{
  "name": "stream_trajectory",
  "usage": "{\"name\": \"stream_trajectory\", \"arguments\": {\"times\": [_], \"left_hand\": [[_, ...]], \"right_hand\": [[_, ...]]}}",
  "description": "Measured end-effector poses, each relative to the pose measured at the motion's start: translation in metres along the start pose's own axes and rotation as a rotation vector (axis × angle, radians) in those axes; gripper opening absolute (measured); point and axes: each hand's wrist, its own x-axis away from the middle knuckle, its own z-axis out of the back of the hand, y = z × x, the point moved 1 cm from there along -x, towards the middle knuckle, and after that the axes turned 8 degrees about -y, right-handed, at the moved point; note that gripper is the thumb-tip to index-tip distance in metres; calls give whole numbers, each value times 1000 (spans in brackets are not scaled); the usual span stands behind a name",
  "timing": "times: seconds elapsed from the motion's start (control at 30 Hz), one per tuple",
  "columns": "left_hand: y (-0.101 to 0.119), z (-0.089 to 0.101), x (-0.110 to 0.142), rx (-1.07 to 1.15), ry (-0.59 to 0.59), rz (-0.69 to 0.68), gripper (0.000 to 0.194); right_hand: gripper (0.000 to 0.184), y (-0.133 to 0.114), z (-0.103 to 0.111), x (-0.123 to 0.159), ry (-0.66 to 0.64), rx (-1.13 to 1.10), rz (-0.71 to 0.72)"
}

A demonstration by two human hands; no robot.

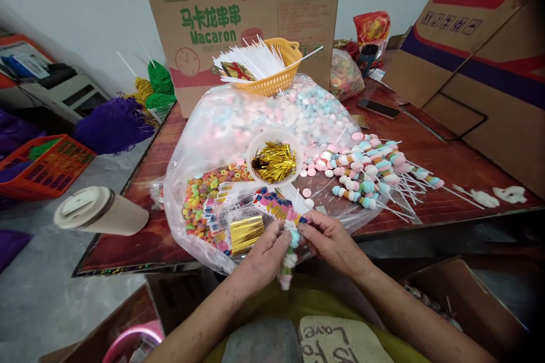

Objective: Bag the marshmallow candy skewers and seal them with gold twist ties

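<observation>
Well, left grip [264, 250] and right grip [332, 239] both pinch the plastic-sleeved, pastel beaded candy skewer [289, 261], so squeezing harder could dent it

Candy skewer [289, 261]: soft pieces stacked in line, pale blue at upper end, green, white and pinkish below. Tilted, lower end toward the wearer. Lies on the wearer's side of the round tub [300, 154], slightly right. Printed wrapper [293, 216], pink and dark blue, bunched at the skewer's tub-facing end.
</observation>
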Motion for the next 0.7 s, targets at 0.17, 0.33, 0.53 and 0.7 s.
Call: {"name": "stream_trajectory", "arguments": {"times": [0.17,0.33,0.53,0.7], "left_hand": [[7,6,-2,-301,-42,-93,25],[10,4,2,-363,-205,-198,39],[2,14,1,-492,-221,-101,32],[-2,31,-12,-456,-249,-99,25]], "right_hand": [[30,-7,-6,1,-67,26,-91],[33,4,-17,1,-12,-70,-85],[23,-6,3,-2,158,808,285],[28,-28,5,-3,-14,1554,891]]}}
